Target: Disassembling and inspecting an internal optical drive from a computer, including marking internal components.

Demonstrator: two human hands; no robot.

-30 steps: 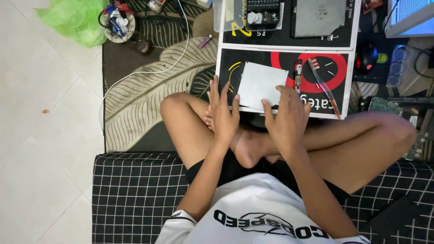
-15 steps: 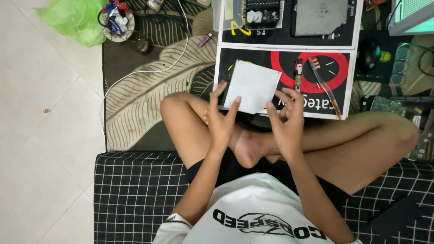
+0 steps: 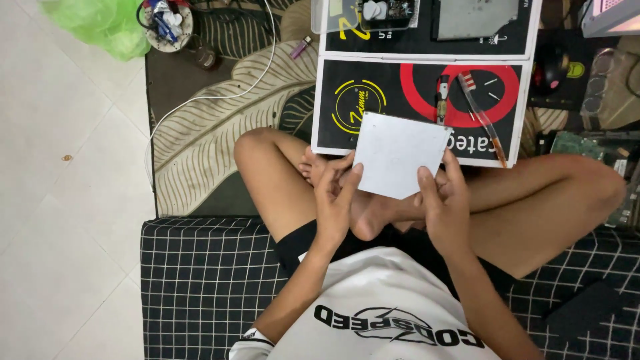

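I sit cross-legged and hold a flat grey-white square plate (image 3: 400,153) up over my lap. My left hand (image 3: 335,200) pinches its lower left corner and my right hand (image 3: 445,203) grips its lower right edge. The plate is tilted and partly covers the near edge of a black board (image 3: 373,100) with red and yellow circles. On that board lie a small pair of cutters (image 3: 443,93) and a toothbrush (image 3: 481,113), just beyond my right hand.
A second black board (image 3: 480,45) at the top carries a clear box of small parts (image 3: 373,12) and a grey metal cover (image 3: 477,17). A green bag (image 3: 100,27), a white cable (image 3: 220,93) and a leaf-pattern rug (image 3: 200,140) lie left. Electronics sit at the right edge.
The plate has turned from lying nearly flat between my hands to a tilted, lifted pose, and both hands have shifted their grip to its lower corners.
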